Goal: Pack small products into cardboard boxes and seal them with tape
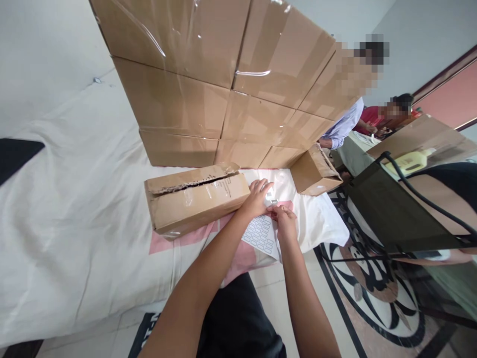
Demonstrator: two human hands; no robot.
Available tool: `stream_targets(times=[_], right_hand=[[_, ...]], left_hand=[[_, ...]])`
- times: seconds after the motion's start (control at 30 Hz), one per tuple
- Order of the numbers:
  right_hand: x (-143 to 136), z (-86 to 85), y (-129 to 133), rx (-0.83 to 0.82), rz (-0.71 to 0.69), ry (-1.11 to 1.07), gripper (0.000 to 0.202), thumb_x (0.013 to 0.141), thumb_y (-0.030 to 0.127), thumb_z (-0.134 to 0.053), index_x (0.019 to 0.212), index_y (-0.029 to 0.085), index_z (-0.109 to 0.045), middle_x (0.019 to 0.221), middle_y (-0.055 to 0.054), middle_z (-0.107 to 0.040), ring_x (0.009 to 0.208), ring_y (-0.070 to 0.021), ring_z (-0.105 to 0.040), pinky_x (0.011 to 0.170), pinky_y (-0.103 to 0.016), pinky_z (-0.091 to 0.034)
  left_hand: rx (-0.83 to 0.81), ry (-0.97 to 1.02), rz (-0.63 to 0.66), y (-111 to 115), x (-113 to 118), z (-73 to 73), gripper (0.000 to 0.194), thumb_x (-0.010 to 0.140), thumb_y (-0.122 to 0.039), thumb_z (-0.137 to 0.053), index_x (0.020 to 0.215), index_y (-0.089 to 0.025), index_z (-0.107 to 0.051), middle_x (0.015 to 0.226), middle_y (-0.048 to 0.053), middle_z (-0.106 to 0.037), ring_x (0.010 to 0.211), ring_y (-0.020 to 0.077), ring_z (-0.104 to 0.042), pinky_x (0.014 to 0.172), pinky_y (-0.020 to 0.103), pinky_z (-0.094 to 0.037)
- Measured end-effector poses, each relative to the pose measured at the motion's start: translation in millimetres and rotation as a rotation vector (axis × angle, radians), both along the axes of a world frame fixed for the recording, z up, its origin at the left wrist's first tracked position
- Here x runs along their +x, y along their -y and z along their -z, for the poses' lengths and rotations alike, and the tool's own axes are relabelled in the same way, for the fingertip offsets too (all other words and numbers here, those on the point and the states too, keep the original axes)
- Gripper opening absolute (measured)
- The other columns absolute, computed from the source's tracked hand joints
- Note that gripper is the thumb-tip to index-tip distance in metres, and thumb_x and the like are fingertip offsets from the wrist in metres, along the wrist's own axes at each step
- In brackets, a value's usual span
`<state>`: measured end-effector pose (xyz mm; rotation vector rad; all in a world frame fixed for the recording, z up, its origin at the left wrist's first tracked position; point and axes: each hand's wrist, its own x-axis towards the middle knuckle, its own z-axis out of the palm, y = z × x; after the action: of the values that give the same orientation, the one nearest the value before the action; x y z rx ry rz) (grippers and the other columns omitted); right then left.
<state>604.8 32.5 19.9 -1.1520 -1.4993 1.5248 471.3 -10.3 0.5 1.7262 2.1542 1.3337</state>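
My two hands meet over the right part of a cloth-covered bed [93, 223], where a small white item [271, 200] sits between them, just beyond the far edge of a label sheet [260, 234]. My left hand [260, 195] is closed over the item from the left, its fingers reaching across the far side, seemingly to steady it. My right hand [284, 220] comes in from the near right with fingertips gathered at the item's near end; whether they pinch it, or something thin, I cannot tell. The sheet lies flat below my wrists, probably set there so its rows stay within easy reach.

A long carton [197, 199] lies to the left, its right end just beside my left hand, its top seam slightly parted and ragged. A smaller carton [316, 171] stands at the far right, near the bed's edge. Behind them, a tall stack of taped cartons [227, 94] walls off the far side, so lifting up or drawing back toward me looks easier than pushing forward. To the right, a strip of white cloth gives some room before the edge drops to the patterned floor [372, 298]; the near edge is close under my forearms. Wider open cloth spreads left, beyond the long carton.
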Motion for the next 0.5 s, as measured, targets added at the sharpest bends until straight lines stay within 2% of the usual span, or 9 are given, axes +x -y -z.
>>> stream_targets(times=[0.13, 0.27, 0.33, 0.5], right_hand=[[-2.5, 6.2, 2.6, 0.084, 0.018, 0.050, 0.018, 0.068, 0.027, -0.063, 0.051, 0.023, -0.056, 0.064, -0.003, -0.065, 0.061, -0.0162, -0.052, 0.059, -0.030, -0.043], [4.7, 15.0, 9.4, 0.276, -0.007, 0.147, 0.024, 0.074, 0.028, -0.057, 0.051, 0.022, -0.057, 0.059, -0.002, -0.057, 0.060, -0.0155, -0.048, 0.062, -0.030, -0.043], [9.2, 18.9, 13.6, 0.338, -0.014, 0.127, 0.024, 0.077, 0.029, -0.058, 0.054, 0.022, -0.060, 0.062, -0.002, -0.059, 0.064, -0.0162, -0.051, 0.067, -0.031, -0.045], [13.1, 22.7, 19.2, 0.274, 0.068, -0.073, 0.021, 0.080, 0.032, -0.061, 0.061, 0.023, -0.062, 0.073, -0.003, -0.066, 0.079, -0.0200, -0.061, 0.080, -0.033, -0.052]], left_hand=[[-0.005, -0.009, 0.005, -0.6, -0.2, 3.5, 0.083, 0.072, -0.034, -0.078, 0.146, -0.019, -0.045, 0.153, 0.015, -0.041, 0.139, 0.0364, -0.034, 0.116, 0.051, -0.032], [-0.004, -0.043, -0.024, -2.5, -0.7, 8.0, 0.082, 0.074, -0.039, -0.078, 0.147, -0.021, -0.044, 0.154, 0.013, -0.041, 0.139, 0.0360, -0.035, 0.117, 0.051, -0.032], [-0.008, -0.056, -0.037, -3.4, -0.5, 9.4, 0.085, 0.073, -0.042, -0.079, 0.147, -0.021, -0.044, 0.153, 0.013, -0.042, 0.139, 0.0359, -0.036, 0.117, 0.050, -0.032], [0.029, -0.061, -0.053, 1.6, 1.1, 1.0, 0.080, 0.077, -0.044, -0.074, 0.147, -0.020, -0.043, 0.154, 0.012, -0.042, 0.140, 0.0343, -0.036, 0.116, 0.048, -0.034]])
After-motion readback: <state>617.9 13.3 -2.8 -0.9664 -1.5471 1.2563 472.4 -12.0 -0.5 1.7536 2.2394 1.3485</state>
